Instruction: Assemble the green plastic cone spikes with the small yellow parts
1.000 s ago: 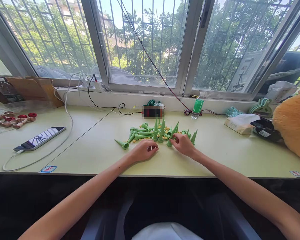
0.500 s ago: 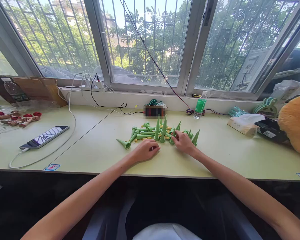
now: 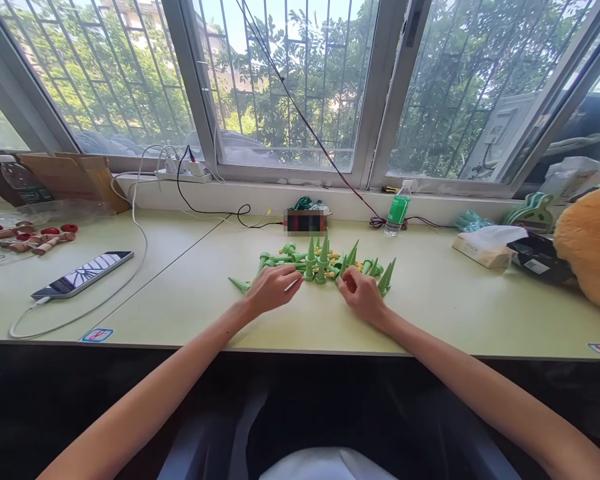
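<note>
Green plastic plant watering spikes (image 3: 322,260) with small yellow parts (image 3: 334,255) lie in a pile at the middle of the table. Several stand upright, points up. My left hand (image 3: 274,288) is at the front left of the pile. Its fingers reach right, thumb apart from them, near an upright spike (image 3: 310,260); I see nothing held. One lying spike (image 3: 237,284) is partly hidden behind this hand. My right hand (image 3: 364,293) is curled at the front right, thumb and fingertips together beside the upright spikes. Whatever may be between those fingertips is hidden. To its right, two spikes (image 3: 387,277) lean together.
A charging phone (image 3: 83,275) and wooden pieces with red balls (image 3: 50,231) are on the left. Behind the pile are a blurred dark box (image 3: 305,222) and a water bottle (image 3: 398,210). A tissue pack (image 3: 485,247) and orange plush (image 3: 590,247) are at right.
My left hand has shifted left and slightly up, and its fingers have straightened. My right hand has drawn back slightly toward me from the upright spike. The view has moved a little.
</note>
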The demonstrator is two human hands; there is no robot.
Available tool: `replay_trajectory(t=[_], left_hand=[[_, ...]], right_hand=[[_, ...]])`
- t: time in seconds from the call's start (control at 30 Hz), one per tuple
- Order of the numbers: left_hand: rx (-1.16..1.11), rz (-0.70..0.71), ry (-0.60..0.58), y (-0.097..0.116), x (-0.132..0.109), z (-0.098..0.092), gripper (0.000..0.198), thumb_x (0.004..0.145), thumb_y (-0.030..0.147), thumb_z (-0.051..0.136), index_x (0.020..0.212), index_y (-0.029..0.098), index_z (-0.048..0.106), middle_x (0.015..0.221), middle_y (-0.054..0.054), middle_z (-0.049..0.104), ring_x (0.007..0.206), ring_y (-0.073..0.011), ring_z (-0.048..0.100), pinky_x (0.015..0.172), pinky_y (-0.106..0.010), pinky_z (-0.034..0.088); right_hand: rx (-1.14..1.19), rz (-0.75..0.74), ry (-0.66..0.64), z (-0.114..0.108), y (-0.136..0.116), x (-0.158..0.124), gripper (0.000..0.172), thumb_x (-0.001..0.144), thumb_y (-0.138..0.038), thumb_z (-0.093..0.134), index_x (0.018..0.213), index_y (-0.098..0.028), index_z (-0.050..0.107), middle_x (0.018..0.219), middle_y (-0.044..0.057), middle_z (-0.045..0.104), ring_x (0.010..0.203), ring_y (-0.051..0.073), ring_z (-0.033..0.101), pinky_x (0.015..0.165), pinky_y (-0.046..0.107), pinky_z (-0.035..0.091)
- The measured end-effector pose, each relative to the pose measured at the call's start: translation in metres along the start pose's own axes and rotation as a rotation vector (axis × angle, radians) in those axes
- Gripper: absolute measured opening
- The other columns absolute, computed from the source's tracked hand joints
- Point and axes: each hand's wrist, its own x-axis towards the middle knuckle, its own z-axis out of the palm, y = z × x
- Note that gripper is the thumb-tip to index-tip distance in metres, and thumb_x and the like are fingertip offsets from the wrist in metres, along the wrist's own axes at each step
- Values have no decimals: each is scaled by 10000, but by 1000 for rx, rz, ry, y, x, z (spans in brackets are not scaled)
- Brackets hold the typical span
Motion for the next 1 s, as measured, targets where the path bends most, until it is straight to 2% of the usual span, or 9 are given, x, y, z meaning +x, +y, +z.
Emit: replay_trajectory(t=[0.1,0.17,0.27,0.4,0.5,0.67,1.0], left_hand=[[49,-96,56,-20,6,-15,281,958,273,475,795,184,685,809,-66,662,703,-166,578,573,-263,337],[31,-175,92,-37,6,-25,243,931,279,511,801,183,692,806,-54,670,689,-158,565,590,-258,355],[-41,-294,163,-62,-2,-33,233,905,302,546,769,177,689,719,-22,649,564,-122,483,596,-249,372],[-67,-360,252,-80,-25,-30,384,927,363,519,609,165,603,551,8,522,509,-108,402,571,-246,345],[-73,-309,160,-82,-38,-24,438,928,373,515,543,166,524,508,26,432,487,-97,333,551,-249,309],[-64,-368,128,-78,-38,-20,481,940,403,487,520,169,460,470,38,369,472,-93,301,541,-255,269],[-49,-542,-38,-77,-40,-28,473,914,518,475,585,188,552,529,8,527,494,-120,400,583,-250,321]], right_hand=[[-29,-157,-178,3,-2,-4,148,939,-253,494,803,-206,527,588,-38,526,517,113,471,583,233,361],[-93,-246,-246,5,-4,-5,135,939,-225,496,831,-197,572,593,-31,555,522,112,493,595,232,352],[-187,-309,-281,7,-4,-7,168,944,-212,499,812,-187,600,603,-16,585,527,113,510,593,234,329],[-217,-297,-292,6,-5,-7,189,942,-203,512,778,-179,602,619,-6,605,539,109,514,600,232,317],[-220,-298,-306,5,-6,-6,204,945,-200,508,762,-176,596,628,-3,603,551,109,510,608,232,316],[-224,-288,-318,3,-7,-5,209,949,-201,506,757,-174,584,628,-5,591,555,106,493,613,232,312],[-237,-266,-326,4,-8,-6,191,945,-200,523,770,-171,593,630,-2,602,560,108,507,617,234,305]])
